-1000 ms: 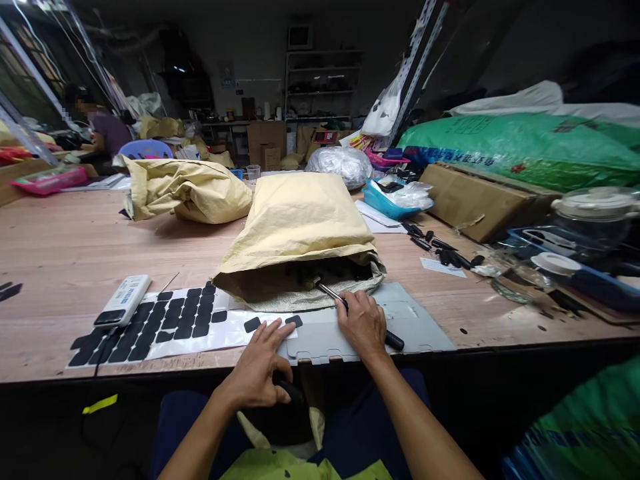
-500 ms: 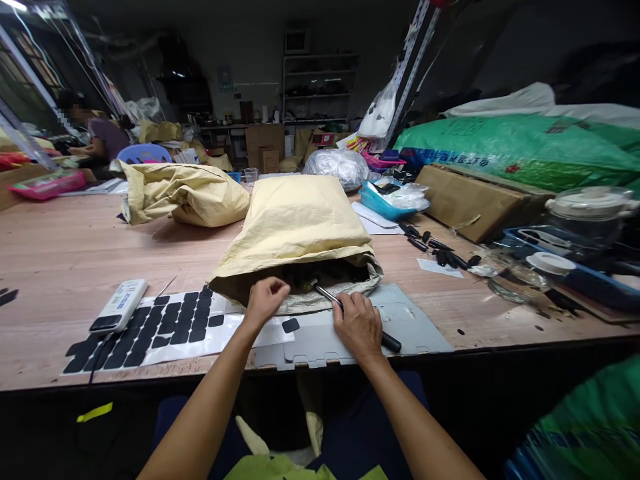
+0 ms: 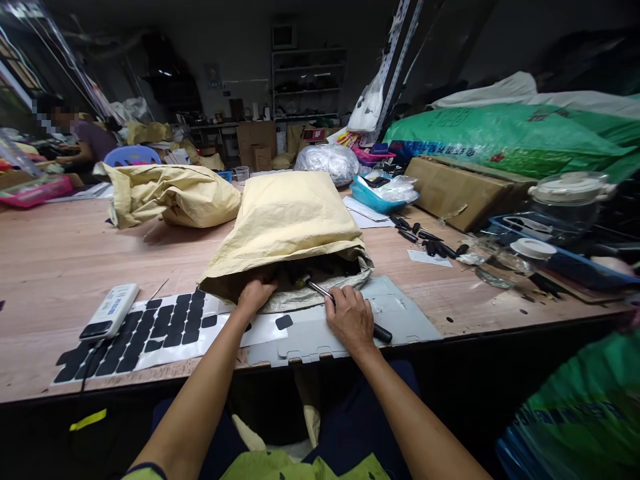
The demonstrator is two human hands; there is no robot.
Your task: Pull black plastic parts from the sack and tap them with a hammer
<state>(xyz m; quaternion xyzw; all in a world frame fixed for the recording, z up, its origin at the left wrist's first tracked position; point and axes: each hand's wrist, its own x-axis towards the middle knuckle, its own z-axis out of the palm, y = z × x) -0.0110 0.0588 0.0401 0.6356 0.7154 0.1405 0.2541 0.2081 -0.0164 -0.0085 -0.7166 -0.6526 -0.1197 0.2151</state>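
A cream-coloured sack (image 3: 300, 207) lies on the table with its dark mouth facing me. At the left part of that mouth is my left hand (image 3: 256, 295), its fingertips inside and lost in shadow. My right hand (image 3: 350, 319) is closed around a metal rod with a black handle (image 3: 383, 333). The rod's far end reaches into the sack's opening, where dark things are hard to make out. Beneath the sack's front lies a grey board (image 3: 410, 320). To its left is a white sheet with rows of black rounded stickers (image 3: 165, 327).
A second cream sack (image 3: 185, 193) lies at the left. A white corded device (image 3: 111, 310) rests by the sticker sheet. On the right are black handle-like pieces (image 3: 435, 247), a blue tray (image 3: 375, 200), a cardboard box (image 3: 455, 193) and a clear jar (image 3: 570, 200). Another person sits far left.
My left hand has moved from just in front of the sack's mouth into it. My right hand still holds the rod. The whole view has shifted slightly.
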